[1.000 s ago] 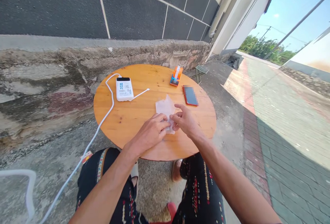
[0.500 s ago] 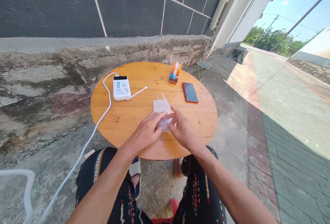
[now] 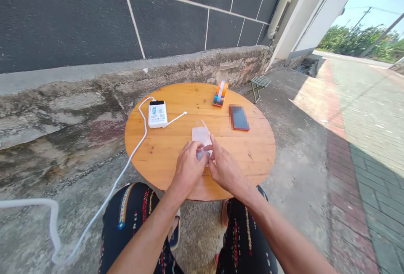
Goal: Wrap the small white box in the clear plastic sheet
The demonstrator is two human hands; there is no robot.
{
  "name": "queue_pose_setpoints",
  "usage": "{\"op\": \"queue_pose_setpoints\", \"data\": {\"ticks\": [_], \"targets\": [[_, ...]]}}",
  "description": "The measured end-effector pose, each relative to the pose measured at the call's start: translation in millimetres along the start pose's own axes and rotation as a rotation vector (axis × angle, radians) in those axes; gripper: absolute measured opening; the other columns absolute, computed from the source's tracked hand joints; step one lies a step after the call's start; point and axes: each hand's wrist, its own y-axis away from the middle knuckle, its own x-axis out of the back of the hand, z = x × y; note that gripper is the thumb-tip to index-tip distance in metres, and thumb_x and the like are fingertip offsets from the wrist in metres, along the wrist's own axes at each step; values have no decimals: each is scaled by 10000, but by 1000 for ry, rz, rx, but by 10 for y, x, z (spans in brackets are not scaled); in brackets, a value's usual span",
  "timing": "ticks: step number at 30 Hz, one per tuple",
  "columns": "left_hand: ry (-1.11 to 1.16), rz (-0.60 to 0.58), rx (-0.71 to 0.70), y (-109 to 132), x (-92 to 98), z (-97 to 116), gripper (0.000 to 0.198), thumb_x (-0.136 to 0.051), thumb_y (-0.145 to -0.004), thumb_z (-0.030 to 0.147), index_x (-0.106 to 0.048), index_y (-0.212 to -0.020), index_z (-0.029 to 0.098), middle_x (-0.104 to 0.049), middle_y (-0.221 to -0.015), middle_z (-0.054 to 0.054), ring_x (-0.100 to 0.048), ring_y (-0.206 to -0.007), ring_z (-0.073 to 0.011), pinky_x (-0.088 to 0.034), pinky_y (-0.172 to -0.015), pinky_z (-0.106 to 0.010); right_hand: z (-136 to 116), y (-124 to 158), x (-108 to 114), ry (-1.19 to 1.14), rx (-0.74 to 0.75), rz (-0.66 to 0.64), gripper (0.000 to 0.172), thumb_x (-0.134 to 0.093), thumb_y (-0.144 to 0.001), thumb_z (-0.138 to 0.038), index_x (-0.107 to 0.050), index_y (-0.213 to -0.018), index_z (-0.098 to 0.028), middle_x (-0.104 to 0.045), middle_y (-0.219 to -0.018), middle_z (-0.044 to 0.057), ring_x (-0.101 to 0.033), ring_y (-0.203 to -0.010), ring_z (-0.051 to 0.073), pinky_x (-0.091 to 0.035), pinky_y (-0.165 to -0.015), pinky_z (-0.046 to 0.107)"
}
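Observation:
A thin, whitish, see-through piece that looks like plastic film or a small bag [image 3: 200,134] lies near the middle of the round wooden table [image 3: 158,152]. A narrow strip sticks up from its far end. My left hand [image 3: 190,163] is closed on its near left part, with thumb and fingers bent together. From the right, my right hand [image 3: 226,166] pinches the near edge, its index finger reaching forward along the side. The fingertips of both hands almost meet over the film and hide its near part.
A white power bank [image 3: 157,115] with a short cable stands at the table's left; a long white cord [image 3: 129,160] runs from it past my knee. An orange tape dispenser [image 3: 220,93] and a red-edged phone [image 3: 239,118] sit toward the right. A folding stool [image 3: 259,85] stands behind.
My left hand has drawn its fingers in and its thumb nearer to the right hand at the film's near edge. The view has shifted, so everything appears a little farther right.

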Motion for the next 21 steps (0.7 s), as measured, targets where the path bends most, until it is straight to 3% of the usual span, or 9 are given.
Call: {"op": "queue_pose_setpoints", "data": {"ticks": [4, 8, 13, 16, 21], "targets": [[-21, 40, -27, 49, -41, 12, 217, -503, -769, 104, -563, -954, 199, -613, -926, -43, -588, -903, -190, -480, -779, -331, 46, 49, 35, -154, 12, -5, 758, -377, -808, -57, -51, -1482, -175, -630, -1175, 130, -623, -845, 194, -509, -803, 388], [-79, -1, -58, 54, -15, 33, 239, -477, -746, 82, -552, -941, 198, -610, -896, -39, -582, -896, -202, -472, -789, -353, 17, 67, 86, -196, -42, -39, 710, -388, -810, -65, -138, -1469, -157, -632, -1194, 136, -624, -822, 187, -496, -791, 373], [-114, -63, -102, 13, 12, 48, 248, -473, -724, 77, -550, -926, 199, -628, -916, -45, -590, -893, -201, -476, -792, -353, 172, 65, 291, -228, -119, 10, 497, -427, -851, -139, -409, -1346, -182, -690, -1037, 72, -619, -783, 160, -481, -735, 302], [-176, -97, -125, -24, 20, 50, 302, -476, -713, 81, -570, -979, 190, -631, -928, -53, -591, -898, -210, -474, -805, -355, 334, -28, 466, -99, -130, 6, 403, -436, -873, -174, -514, -1267, -202, -690, -921, 41, -608, -723, 146, -456, -692, 267], [-235, -180, -117, -107, 54, 63, 444, -480, -687, 90, -593, -1110, 163, -638, -945, -71, -592, -910, -226, -470, -818, -352, 415, -328, 576, 304, 8, -231, 418, -436, -883, -151, -520, -1284, -233, -709, -900, 69, -619, -698, 177, -368, -612, 254]]}}
